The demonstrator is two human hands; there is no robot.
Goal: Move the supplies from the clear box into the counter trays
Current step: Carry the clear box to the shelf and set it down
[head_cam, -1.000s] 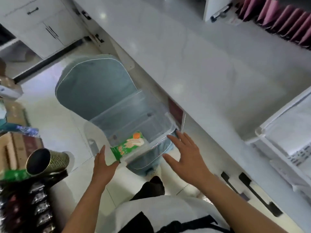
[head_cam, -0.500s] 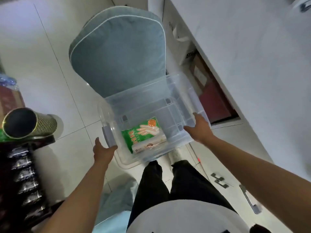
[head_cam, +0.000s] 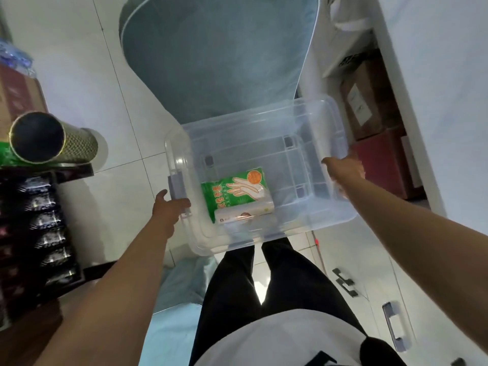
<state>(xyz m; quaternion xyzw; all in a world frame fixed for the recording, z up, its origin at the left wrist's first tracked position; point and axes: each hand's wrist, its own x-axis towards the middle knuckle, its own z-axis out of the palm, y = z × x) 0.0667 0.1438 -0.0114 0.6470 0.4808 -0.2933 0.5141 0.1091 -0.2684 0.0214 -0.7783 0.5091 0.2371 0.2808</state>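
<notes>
Hands grip the clear box (head_cam: 311,207) at opposite ends: left hand (head_cam: 169,207) on the left rim, right hand (head_cam: 344,170) on the right. Inside lies a green glove packet (head_cam: 235,191).

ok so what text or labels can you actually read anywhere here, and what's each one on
None can be read for certain.
Green packet in the clear box: white characters down its left side and an orange round mark, too blurred to read.
White pack lying on the green packet's near end: small print and a round logo, too small to read.
Cardboard box under the counter: white shipping label, illegible.
Dark packets on the left rack: print blurred.
</notes>
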